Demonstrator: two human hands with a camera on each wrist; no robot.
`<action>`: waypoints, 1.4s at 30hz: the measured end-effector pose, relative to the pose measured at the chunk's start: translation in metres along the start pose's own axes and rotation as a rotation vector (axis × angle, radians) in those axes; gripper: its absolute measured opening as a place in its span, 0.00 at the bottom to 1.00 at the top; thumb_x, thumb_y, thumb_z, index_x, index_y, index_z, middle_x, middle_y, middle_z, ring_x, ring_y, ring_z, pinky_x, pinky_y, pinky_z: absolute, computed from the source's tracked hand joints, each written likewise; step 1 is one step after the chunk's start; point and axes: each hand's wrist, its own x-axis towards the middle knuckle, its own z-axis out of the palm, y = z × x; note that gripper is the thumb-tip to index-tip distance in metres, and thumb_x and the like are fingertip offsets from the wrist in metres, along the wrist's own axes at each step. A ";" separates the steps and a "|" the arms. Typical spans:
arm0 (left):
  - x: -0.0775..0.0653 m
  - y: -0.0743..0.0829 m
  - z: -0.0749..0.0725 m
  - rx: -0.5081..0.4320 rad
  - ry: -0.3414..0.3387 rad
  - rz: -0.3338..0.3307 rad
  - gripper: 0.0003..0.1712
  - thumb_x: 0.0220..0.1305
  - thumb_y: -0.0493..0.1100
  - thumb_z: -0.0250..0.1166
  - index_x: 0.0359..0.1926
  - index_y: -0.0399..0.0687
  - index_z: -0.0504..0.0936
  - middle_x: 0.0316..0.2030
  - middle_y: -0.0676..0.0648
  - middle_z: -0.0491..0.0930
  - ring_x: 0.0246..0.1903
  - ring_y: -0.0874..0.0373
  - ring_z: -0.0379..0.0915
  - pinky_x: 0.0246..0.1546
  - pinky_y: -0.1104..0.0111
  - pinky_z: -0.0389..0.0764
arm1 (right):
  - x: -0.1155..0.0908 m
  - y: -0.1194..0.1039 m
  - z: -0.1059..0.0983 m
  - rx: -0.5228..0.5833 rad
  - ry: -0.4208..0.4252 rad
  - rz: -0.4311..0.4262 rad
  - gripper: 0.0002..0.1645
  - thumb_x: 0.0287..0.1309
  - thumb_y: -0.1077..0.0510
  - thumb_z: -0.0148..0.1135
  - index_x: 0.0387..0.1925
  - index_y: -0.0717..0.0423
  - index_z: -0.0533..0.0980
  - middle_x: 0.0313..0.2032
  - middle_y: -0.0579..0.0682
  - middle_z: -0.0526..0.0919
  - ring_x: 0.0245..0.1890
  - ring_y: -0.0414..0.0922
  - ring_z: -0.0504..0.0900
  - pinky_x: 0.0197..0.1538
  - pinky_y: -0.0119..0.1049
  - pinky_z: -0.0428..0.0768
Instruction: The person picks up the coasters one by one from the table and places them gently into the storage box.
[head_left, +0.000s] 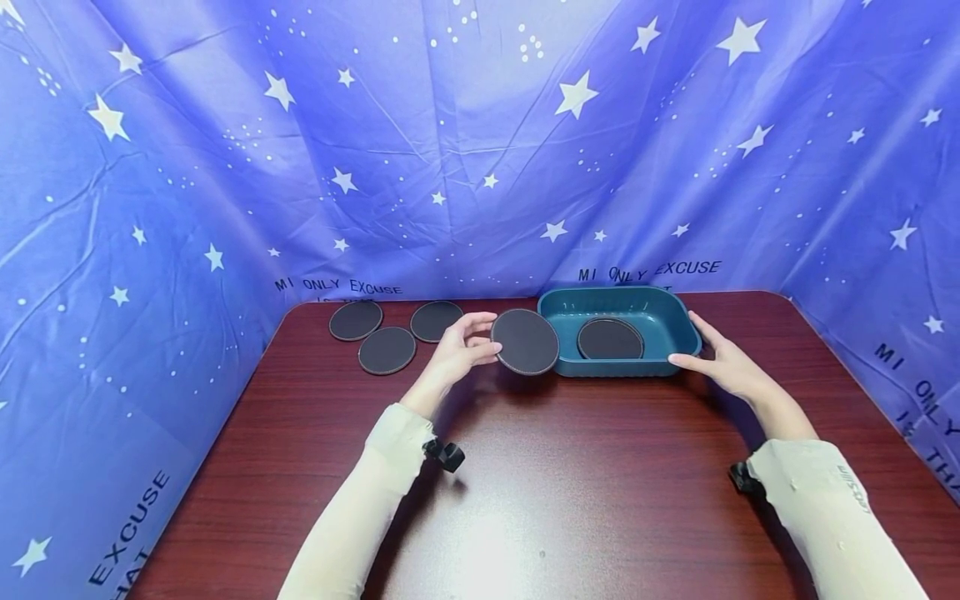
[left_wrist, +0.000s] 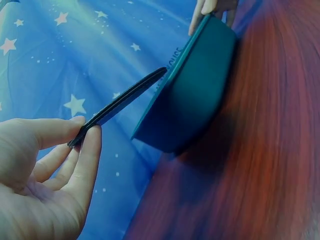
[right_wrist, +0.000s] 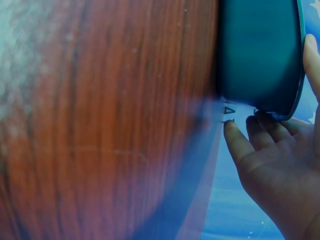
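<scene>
My left hand (head_left: 461,346) pinches a round black coaster (head_left: 525,342) with a stitched edge between thumb and fingers. In the left wrist view the coaster (left_wrist: 122,100) is tilted edge-on, its far edge close to the rim of a teal plastic box (left_wrist: 200,85). The box (head_left: 667,321) stands on the table at the back, and another dark coaster (head_left: 611,340) lies inside it. At the box's right end my right hand (head_left: 727,362) grips the corner, thumb on the front rim. The right wrist view has the fingers (right_wrist: 257,132) against that end.
Three more black coasters (head_left: 387,350) lie on the back left of the dark red wood-grain table (head_left: 570,467). A blue curtain (head_left: 450,167) with white stars hangs along the table's back and sides.
</scene>
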 end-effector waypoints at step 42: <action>0.080 0.000 0.120 0.197 0.060 -0.129 0.27 0.60 0.27 0.67 0.61 0.40 0.75 0.58 0.39 0.79 0.44 0.44 0.86 0.42 0.63 0.89 | -0.002 -0.003 0.002 0.010 0.007 0.004 0.59 0.66 0.53 0.63 0.79 0.56 0.31 0.77 0.71 0.39 0.75 0.72 0.45 0.72 0.72 0.49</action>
